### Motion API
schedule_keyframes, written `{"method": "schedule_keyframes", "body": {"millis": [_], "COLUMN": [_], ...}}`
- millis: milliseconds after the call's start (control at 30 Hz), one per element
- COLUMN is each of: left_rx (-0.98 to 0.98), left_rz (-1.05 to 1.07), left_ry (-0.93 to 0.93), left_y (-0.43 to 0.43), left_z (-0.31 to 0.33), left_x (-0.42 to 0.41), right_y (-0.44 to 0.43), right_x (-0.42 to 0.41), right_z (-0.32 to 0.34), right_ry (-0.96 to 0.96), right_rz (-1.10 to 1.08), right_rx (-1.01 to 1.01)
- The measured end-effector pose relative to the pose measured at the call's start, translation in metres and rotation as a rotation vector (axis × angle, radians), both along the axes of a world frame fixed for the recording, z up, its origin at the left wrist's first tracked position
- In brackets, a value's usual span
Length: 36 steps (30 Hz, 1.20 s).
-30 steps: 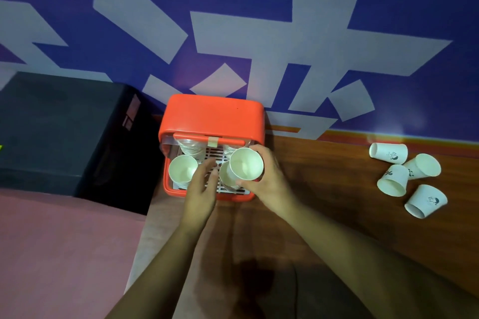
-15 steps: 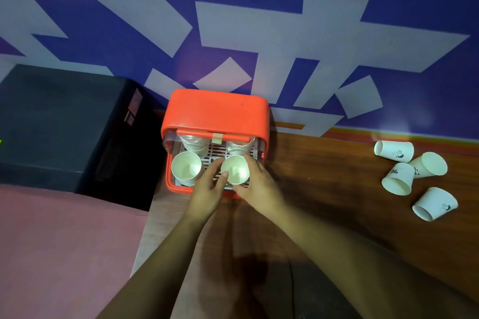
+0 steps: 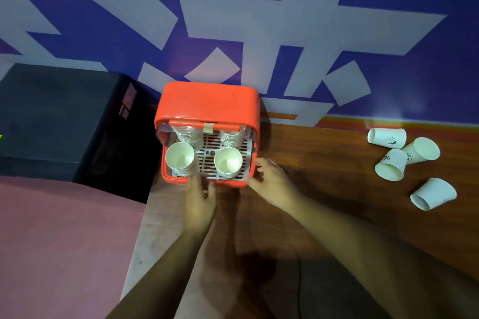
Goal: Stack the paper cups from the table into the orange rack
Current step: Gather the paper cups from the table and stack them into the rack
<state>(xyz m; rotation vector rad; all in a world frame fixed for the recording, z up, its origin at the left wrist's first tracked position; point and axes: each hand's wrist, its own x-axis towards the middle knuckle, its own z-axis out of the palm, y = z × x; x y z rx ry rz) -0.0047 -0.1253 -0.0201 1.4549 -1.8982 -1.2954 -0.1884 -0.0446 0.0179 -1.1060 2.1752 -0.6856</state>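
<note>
The orange rack stands against the wall at the table's left end, its front open. On its white slotted tray two stacks of paper cups stand upright at the front, one on the left and one on the right. Two more stacks sit behind them under the lid. My left hand lies at the rack's front edge, fingers loosely bent, holding nothing. My right hand is at the rack's front right corner with relaxed fingers and is empty. Several loose paper cups lie tipped on the table at the right.
A black box stands left of the rack. A pink surface lies below it. The brown wooden table stretches right between the rack and the loose cups. A blue and white patterned wall runs behind.
My right hand set the cup it held onto the front right stack in the rack and let go. Both hands have drawn back to the rack's front edge.
</note>
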Motion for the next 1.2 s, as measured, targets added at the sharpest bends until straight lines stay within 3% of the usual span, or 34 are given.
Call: {"method": "schedule_keyframes", "body": {"millis": [67,200,433,633,867,1033,1200], "left_rx": [0.001,0.115,-0.052,-0.131,-0.177,-0.113,-0.053], "left_rz": [-0.048,-0.381,-0.772,-0.805,-0.74,-0.72,-0.739], "left_ry": [-0.053,-0.164,-0.349,-0.343,-0.436,-0.563,-0.566], "left_y": [0.024,0.055,0.109,0.171,0.214,0.223,0.231], "left_z": [0.003,0.003,0.026,0.027,-0.007,-0.036,-0.044], "left_x": [0.003,-0.037,-0.206,-0.345,-0.457,-0.486,-0.475], "right_y": [0.033,0.098,0.216,0.291,0.324,0.313,0.3], "right_x": [-0.021,-0.084,-0.2,-0.287,-0.346,-0.36,-0.358], "right_z": [0.001,0.006,0.01,0.006,-0.036,-0.062,-0.069], "right_ry": [0.047,0.178,0.376,0.477,0.345,0.166,-0.068], "right_rz": [-0.006,-0.044,-0.165,-0.363,-0.522,-0.623,-0.739], "right_rx": [0.017,0.191,0.33,0.387,0.552,0.503,0.368]}}
